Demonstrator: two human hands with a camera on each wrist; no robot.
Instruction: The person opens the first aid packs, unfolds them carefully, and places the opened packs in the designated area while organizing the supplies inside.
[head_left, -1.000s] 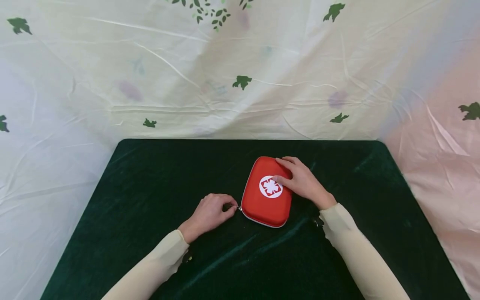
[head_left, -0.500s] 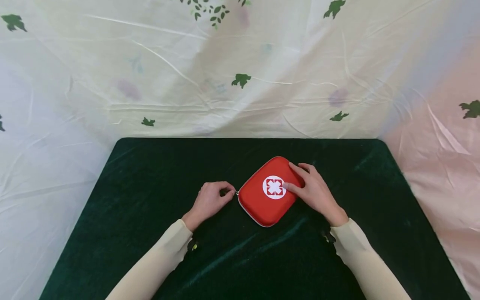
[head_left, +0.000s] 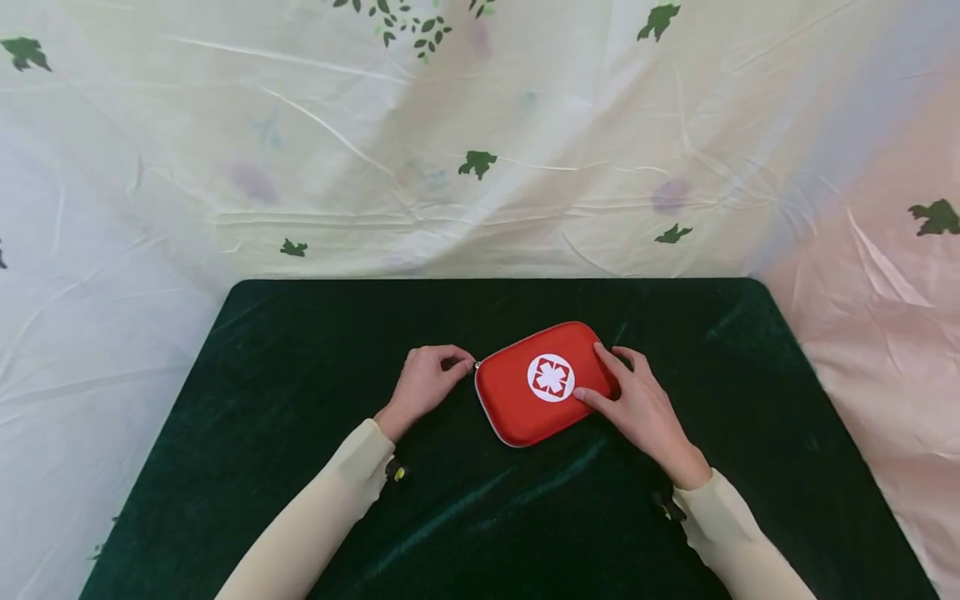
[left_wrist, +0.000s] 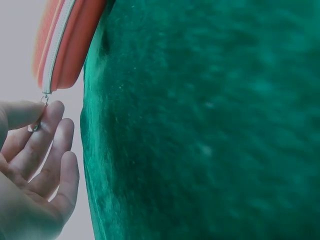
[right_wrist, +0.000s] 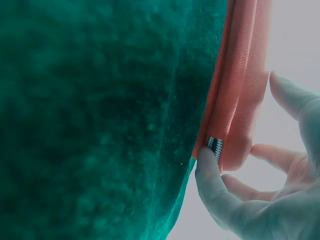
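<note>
A red first-aid case [head_left: 517,396] lies at a slant on the dark green cloth in the head view, a white round badge with a cross on its lid. Its lid is down. At its left corner my left hand [head_left: 426,382] pinches the metal zipper pull [left_wrist: 45,98] between thumb and fingertips. The white zipper band [left_wrist: 58,42] runs up the case's side in the left wrist view. My right hand [head_left: 639,407] holds the case's right end, thumb on the lid. A short stretch of zipper teeth [right_wrist: 215,146] shows beside one fingertip in the right wrist view.
Green velvet-like cloth [head_left: 315,333] covers the table, creased in front of the case. Behind it and at both sides hangs a pale curtain [head_left: 360,192] with green leaf prints. Both cream sleeves [head_left: 322,500] reach in from the front edge.
The case has turned clockwise, its left corner swinging away from me. My left hand has moved forward with the zipper pull; my right hand has shifted right and nearer to me, still on the case.
</note>
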